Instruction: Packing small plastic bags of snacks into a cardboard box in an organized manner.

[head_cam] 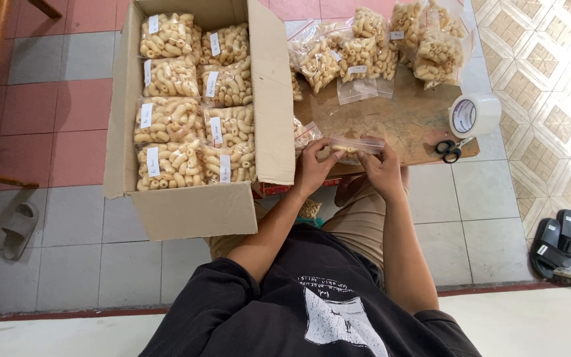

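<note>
Both hands hold one small clear zip bag [353, 145] of pale curled snacks at the near edge of a low wooden table [404, 122]. My left hand [313, 166] pinches the bag's left end. My right hand [383, 168] pinches its right end along the top strip. The bag lies flat between the fingers, just above the tabletop.
An open cardboard box [186, 205] at the left holds several labelled snack bags [193, 99]. More filled bags [378, 46] are heaped at the table's far side. A roll of clear tape [474, 114] and black scissors [449, 151] lie at the right edge. Sandals [556, 241] sit on the tiled floor.
</note>
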